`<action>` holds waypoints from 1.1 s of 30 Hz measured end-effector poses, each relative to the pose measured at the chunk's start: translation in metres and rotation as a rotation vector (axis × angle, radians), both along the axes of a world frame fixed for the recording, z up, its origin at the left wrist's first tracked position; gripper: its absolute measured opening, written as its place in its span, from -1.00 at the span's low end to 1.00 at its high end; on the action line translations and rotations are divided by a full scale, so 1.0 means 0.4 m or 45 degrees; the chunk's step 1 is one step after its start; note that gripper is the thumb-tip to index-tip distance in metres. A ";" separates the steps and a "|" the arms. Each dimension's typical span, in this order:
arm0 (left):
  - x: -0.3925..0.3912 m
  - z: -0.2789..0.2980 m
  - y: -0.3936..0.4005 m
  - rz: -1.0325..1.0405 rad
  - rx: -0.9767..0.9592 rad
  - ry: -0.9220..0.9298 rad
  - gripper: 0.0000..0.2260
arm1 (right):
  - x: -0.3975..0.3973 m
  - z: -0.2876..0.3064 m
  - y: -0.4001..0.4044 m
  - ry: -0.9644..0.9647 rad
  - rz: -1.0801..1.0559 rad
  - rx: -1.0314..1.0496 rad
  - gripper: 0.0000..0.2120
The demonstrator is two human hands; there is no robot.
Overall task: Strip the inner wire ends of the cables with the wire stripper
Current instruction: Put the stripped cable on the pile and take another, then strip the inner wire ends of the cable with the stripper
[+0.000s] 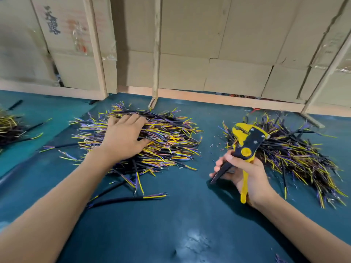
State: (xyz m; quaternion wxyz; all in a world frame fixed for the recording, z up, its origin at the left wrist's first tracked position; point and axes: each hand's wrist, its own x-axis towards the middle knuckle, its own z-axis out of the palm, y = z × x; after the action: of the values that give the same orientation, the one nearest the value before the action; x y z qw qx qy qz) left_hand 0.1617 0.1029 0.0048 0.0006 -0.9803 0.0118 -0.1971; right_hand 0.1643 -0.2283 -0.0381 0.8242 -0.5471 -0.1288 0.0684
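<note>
Three heaps of black cables with yellow and purple inner wires lay on the teal counter (190, 215): a centre pile (171, 141), a right pile (296, 158), and a third pile (9, 128) cut off at the left edge of the frame. The left hand (123, 137) rested palm down on the centre pile, fingers spread and slightly bent among the cables. The right hand (247, 177), lower right of centre, gripped the one yellow-and-black wire stripper (245, 147), fingers curled round its handles, head pointing up in front of the right pile
</note>
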 end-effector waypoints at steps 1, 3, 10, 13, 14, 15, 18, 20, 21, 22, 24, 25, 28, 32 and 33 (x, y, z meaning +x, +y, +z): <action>-0.006 0.004 -0.006 0.022 0.034 0.020 -0.53 | 0.000 -0.001 0.000 0.013 0.001 0.004 -0.92; -0.021 0.005 -0.019 0.023 0.120 0.047 -0.40 | -0.002 0.002 -0.001 0.039 -0.001 0.019 -0.89; 0.003 0.101 -0.019 -0.177 0.273 0.281 -0.49 | 0.019 -0.001 -0.006 0.078 0.022 0.004 -0.98; 0.005 0.120 -0.053 -0.060 0.459 0.437 -0.38 | 0.044 0.010 0.011 0.152 0.034 -0.004 -0.94; 0.002 0.122 -0.069 -0.020 0.460 0.507 -0.28 | 0.059 0.015 0.020 0.180 0.036 0.010 -0.92; 0.002 0.126 -0.091 -0.043 0.385 0.518 -0.21 | 0.074 0.020 0.032 0.204 0.032 0.033 -0.90; 0.012 0.119 -0.215 -0.299 0.141 0.230 -0.36 | 0.115 0.029 0.066 0.212 -0.028 0.125 -0.92; 0.024 0.079 -0.319 -0.309 0.265 0.103 -0.48 | 0.129 0.023 0.075 0.210 -0.113 0.176 -0.95; 0.028 0.051 -0.361 -0.259 0.333 0.150 -0.46 | 0.132 0.017 0.071 0.209 -0.149 0.183 -0.94; 0.034 0.023 -0.388 -0.206 0.360 0.213 -0.44 | 0.133 0.011 0.064 0.198 -0.177 0.181 -0.93; 0.052 -0.011 -0.398 -0.148 0.253 0.338 -0.42 | 0.128 0.007 0.046 0.174 -0.211 0.170 -0.94; 0.063 -0.016 -0.389 -0.127 0.143 0.422 -0.43 | 0.125 0.008 0.038 0.171 -0.211 0.179 -0.95; 0.075 -0.015 -0.366 -0.077 -0.100 0.560 -0.52 | 0.109 0.025 0.027 0.174 -0.128 0.254 -0.88; 0.042 -0.034 -0.377 -0.019 0.019 0.404 -0.80 | 0.089 0.051 0.031 0.227 -0.055 0.309 -0.84; 0.032 -0.041 -0.381 -0.017 -0.020 0.357 -0.81 | 0.085 0.054 0.031 0.238 -0.064 0.300 -0.84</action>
State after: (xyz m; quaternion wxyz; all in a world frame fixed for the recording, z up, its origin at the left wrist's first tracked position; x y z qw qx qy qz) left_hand 0.1743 -0.0494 -0.0116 -0.0100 -0.9981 0.0166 -0.0583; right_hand 0.1981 -0.2159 -0.0165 0.8925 -0.4411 -0.0449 0.0828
